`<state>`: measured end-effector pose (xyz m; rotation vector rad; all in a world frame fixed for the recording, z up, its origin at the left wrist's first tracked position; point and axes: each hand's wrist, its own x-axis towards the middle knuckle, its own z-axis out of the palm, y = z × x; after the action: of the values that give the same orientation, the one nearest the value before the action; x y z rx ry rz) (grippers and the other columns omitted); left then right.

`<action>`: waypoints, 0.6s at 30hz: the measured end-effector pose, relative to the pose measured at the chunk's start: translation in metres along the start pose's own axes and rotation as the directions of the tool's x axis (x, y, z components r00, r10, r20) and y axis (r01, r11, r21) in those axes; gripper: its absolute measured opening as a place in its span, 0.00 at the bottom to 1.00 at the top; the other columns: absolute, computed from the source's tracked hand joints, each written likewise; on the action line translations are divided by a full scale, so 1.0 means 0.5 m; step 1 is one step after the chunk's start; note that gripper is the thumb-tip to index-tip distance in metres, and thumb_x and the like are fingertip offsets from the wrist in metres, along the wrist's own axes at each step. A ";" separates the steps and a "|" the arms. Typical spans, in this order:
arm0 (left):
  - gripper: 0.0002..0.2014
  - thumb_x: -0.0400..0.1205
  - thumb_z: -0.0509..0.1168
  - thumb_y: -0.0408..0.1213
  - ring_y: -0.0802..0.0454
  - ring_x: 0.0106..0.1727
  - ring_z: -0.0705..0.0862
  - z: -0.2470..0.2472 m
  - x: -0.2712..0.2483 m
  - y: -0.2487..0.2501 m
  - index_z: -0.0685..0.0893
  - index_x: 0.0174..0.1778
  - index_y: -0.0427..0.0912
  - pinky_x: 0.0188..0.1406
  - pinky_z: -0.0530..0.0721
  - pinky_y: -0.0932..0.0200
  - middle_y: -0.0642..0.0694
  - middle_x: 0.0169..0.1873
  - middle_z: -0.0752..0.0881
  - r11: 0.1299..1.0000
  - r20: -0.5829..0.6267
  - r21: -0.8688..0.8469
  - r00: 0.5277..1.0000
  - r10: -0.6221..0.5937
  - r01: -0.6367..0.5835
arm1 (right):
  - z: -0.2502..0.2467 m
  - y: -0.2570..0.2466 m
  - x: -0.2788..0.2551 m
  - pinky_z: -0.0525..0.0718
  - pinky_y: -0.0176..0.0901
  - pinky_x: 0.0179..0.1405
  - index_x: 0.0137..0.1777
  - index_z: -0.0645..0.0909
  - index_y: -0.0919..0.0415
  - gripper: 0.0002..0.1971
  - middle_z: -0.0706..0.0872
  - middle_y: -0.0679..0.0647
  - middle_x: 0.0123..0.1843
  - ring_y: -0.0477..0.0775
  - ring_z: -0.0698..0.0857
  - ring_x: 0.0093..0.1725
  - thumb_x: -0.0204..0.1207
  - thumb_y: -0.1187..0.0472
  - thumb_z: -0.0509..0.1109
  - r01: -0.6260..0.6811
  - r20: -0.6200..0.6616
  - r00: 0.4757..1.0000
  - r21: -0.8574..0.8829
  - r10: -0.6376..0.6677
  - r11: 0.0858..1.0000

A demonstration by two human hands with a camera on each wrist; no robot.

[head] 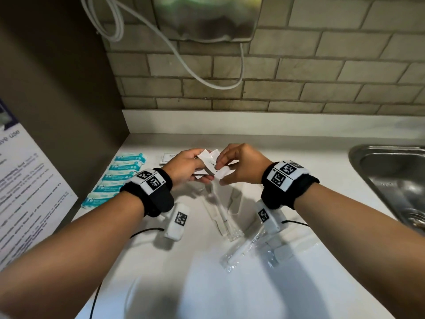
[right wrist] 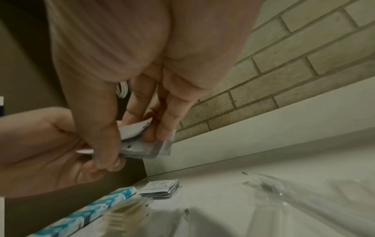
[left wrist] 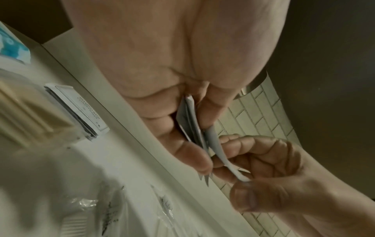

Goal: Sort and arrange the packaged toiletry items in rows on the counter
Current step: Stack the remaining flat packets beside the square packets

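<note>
We see both the left hand [head: 187, 165] and right hand [head: 241, 165] pinching thin, flat white paper sachets [head: 210, 165], long axes slanting across the desk [head: 299, 157].

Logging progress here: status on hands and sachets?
Left hand grips white sachets. Right hand pinches one off. Blue packets rowed left. Wrapped toothbrushes loose below.
</note>
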<state>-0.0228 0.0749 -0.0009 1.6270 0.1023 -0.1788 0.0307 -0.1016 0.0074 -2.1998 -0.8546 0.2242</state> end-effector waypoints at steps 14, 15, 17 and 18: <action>0.14 0.84 0.64 0.30 0.46 0.38 0.87 -0.106 -0.070 -0.041 0.75 0.66 0.43 0.43 0.90 0.55 0.37 0.44 0.86 0.980 -0.127 0.183 0.990 -0.055 0.078 | 0.097 -0.115 0.031 0.76 0.39 0.58 0.62 0.72 0.58 0.39 0.67 0.50 0.65 0.49 0.74 0.60 0.55 0.46 0.87 0.060 0.176 0.984 -0.279 -0.011 0.958; 0.15 0.84 0.64 0.30 0.44 0.38 0.86 -0.109 -0.076 -0.046 0.74 0.66 0.43 0.43 0.90 0.55 0.37 0.44 0.85 0.978 -0.116 0.188 0.991 -0.068 0.090 | 0.113 -0.122 0.035 0.77 0.40 0.56 0.61 0.73 0.60 0.35 0.69 0.48 0.64 0.49 0.75 0.57 0.59 0.47 0.85 0.034 0.232 0.972 -0.327 0.045 0.944; 0.14 0.84 0.62 0.28 0.44 0.38 0.87 -0.111 -0.095 -0.057 0.73 0.65 0.43 0.42 0.90 0.56 0.36 0.46 0.84 0.977 -0.084 0.178 0.991 -0.104 0.118 | 0.154 -0.129 0.043 0.84 0.48 0.55 0.59 0.73 0.65 0.31 0.81 0.50 0.59 0.52 0.82 0.51 0.64 0.50 0.82 0.009 0.302 0.945 -0.417 0.129 0.909; 0.14 0.84 0.60 0.27 0.44 0.39 0.87 -0.112 -0.101 -0.064 0.73 0.64 0.42 0.41 0.90 0.56 0.36 0.47 0.84 0.977 -0.069 0.171 0.991 -0.115 0.126 | 0.170 -0.129 0.047 0.86 0.51 0.53 0.60 0.72 0.65 0.31 0.86 0.52 0.53 0.54 0.85 0.48 0.65 0.51 0.81 -0.016 0.304 0.936 -0.465 0.176 0.885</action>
<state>-0.0752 0.1350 -0.0202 1.8028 0.2366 -0.2387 -0.0182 -0.0046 -0.0045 -2.7001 -1.0691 0.5088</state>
